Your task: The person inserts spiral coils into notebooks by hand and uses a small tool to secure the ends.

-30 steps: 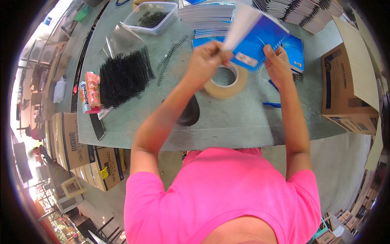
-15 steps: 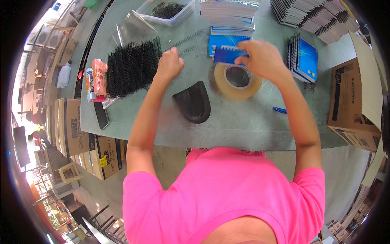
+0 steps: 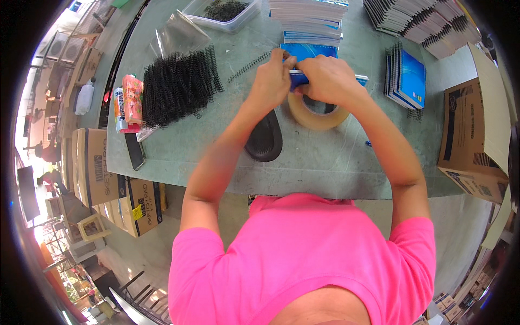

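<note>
My right hand (image 3: 328,79) is closed around a small blue notebook (image 3: 298,80), whose pale page edge and far end (image 3: 362,80) show on either side of the fingers. My left hand (image 3: 271,81) is pinched shut against the notebook's left end, on what appears to be a black spiral coil mostly hidden by the fingers. Another black spiral coil (image 3: 248,67) slants across the table beside that hand. Just beyond both hands lies a blue-covered notebook (image 3: 309,51). Under the right hand sits a large roll of clear tape (image 3: 317,120), partly covered.
A dense pile of black coils (image 3: 179,86) is at left, near a plastic tub (image 3: 225,21) of coils. Notebook stacks stand at the back (image 3: 309,16) and right (image 3: 409,78). A black curved pad (image 3: 265,143) lies nearest me; an open carton (image 3: 466,124) stands right.
My left hand has moved right from beside the coil pile to meet the notebook in my right hand. The notebook has turned and now shows its edge; only one coil shows lying beside the left hand.
</note>
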`<act>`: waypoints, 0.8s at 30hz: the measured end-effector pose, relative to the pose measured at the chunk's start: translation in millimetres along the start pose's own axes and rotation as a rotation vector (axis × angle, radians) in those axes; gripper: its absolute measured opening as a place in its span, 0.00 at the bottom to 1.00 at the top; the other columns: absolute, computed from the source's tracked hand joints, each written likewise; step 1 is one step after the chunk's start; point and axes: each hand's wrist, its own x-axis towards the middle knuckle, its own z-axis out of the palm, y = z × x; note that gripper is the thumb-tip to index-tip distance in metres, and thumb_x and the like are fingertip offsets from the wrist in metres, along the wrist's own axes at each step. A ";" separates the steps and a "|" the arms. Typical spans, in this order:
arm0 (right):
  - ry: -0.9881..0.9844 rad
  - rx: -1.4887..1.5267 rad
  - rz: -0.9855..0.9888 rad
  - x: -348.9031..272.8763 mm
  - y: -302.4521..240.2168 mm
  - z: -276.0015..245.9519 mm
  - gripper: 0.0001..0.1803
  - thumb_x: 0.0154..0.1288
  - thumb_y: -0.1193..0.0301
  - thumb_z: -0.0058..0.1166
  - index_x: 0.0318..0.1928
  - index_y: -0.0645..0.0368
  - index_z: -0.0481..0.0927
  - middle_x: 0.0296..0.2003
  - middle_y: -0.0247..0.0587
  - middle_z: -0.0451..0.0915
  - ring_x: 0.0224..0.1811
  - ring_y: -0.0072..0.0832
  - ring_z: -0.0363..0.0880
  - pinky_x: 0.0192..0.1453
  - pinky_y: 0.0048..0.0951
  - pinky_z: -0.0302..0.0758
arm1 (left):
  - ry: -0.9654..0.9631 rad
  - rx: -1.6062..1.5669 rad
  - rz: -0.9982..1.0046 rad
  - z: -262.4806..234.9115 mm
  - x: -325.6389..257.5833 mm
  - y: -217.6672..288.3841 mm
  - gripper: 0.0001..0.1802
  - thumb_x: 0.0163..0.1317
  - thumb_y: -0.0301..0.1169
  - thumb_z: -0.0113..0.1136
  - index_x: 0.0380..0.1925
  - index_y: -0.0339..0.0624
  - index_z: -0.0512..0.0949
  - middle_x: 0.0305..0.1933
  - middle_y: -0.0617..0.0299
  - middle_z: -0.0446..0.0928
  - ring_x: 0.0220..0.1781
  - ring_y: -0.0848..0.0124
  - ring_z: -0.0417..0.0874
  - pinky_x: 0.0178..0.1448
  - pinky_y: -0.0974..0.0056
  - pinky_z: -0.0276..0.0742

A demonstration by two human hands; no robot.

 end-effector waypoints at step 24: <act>0.117 0.092 -0.020 4.4 22.9 5.5 0.14 0.49 0.64 0.63 0.34 0.59 0.79 0.27 0.48 0.79 0.34 0.45 0.78 0.35 0.43 0.71 | -0.381 -0.657 -0.497 -29.2 -46.1 69.7 0.29 0.68 0.44 0.43 0.66 0.46 0.57 0.14 0.66 0.61 0.13 0.78 0.61 0.15 0.72 0.55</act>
